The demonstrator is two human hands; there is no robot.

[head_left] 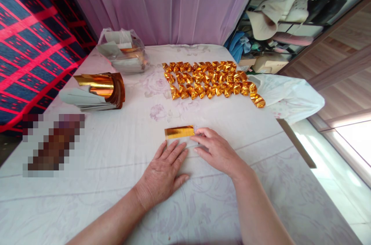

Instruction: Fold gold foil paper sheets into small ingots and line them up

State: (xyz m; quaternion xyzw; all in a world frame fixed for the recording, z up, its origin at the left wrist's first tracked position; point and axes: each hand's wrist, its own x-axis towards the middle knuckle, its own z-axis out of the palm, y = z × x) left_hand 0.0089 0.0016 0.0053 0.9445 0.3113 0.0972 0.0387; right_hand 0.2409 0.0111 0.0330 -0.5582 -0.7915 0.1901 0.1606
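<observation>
Foil strip point(179, 131) lies flat on the table point(116, 160), well before the rows of folded gold pieces point(211, 79). Left hand point(164, 173) rests open and flat just below the strip; right hand point(217, 150), half open, touches its right end with the fingertips. Strip looks light, thin, easily creased; best taken at its ends.

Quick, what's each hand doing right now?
Left hand: open, flat on the sheet, holding nothing.
Right hand: open, fingers touching the gold strip.
</observation>
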